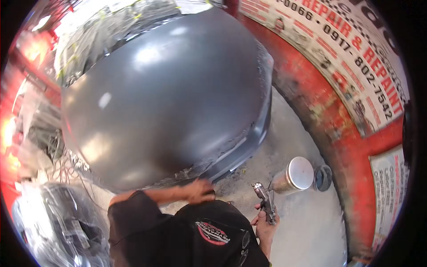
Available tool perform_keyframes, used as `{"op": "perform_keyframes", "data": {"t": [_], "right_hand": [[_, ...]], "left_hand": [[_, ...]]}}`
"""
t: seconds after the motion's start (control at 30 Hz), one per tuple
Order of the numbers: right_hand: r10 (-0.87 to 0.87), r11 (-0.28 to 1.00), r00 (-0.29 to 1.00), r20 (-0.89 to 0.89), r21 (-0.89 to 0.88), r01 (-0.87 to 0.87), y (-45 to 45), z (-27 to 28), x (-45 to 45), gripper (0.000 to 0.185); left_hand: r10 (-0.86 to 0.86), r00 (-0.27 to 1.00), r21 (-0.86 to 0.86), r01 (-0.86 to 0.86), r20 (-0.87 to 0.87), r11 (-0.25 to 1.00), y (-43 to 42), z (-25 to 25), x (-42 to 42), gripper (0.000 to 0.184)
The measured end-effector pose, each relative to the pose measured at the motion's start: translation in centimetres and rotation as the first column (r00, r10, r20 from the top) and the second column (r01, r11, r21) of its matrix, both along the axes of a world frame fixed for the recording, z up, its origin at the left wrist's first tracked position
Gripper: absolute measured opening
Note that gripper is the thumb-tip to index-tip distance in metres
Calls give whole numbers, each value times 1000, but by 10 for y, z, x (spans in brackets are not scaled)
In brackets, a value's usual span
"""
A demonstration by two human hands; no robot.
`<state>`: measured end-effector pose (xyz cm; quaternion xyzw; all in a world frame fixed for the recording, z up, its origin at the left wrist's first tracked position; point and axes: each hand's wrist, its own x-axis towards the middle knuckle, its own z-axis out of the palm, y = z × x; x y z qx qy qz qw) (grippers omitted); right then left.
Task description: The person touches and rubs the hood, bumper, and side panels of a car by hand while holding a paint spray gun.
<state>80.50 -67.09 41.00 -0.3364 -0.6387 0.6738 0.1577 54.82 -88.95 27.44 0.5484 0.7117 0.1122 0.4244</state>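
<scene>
My right hand [266,227] is wrapped around the handle of a metal spray gun [265,198], held low at the right of my body. A cup with a round whitish lid [300,172] extends to the right from the gun and appears attached to it. My left hand [198,192] is in front of my chest, close to the lower edge of a large dark grey car panel [169,93]. Motion blurs its fingers, so whether they hold anything cannot be made out. The panel has a smooth, shiny, curved surface.
Plastic sheeting [102,38] covers what lies behind the panel. Another plastic-wrapped object [62,227] is at lower left. A dark round container [323,178] sits on the grey floor [307,227], beside a red wall [311,102] bearing a printed repair banner [342,49].
</scene>
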Motion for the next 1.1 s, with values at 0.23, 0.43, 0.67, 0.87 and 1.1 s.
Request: {"op": "perform_keyframes", "data": {"t": [0.23,0.43,0.67,0.87,1.1], "right_hand": [[239,969,970,-38,72,-236,1,20,-38,39],[367,926,928,-58,110,-360,-20,23,-55,53],[213,974,975,66,64,-218,-27,29,-57,49],[233,970,970,65,59,-236,-19,30,-71,40],[464,872,884,53,148,-467,-9,27,-93,34]], "left_hand": [[356,632,10,-499,689,867,-27,91,33,78],[534,762,647,-203,-367,735,130,66,-51,101],[662,539,652,-250,-521,716,229,66,-180,109],[882,100,760,-467,-461,451,81,113,-283,104],[727,-561,662,-723,-395,-198,-239,86,-176,99]]}}
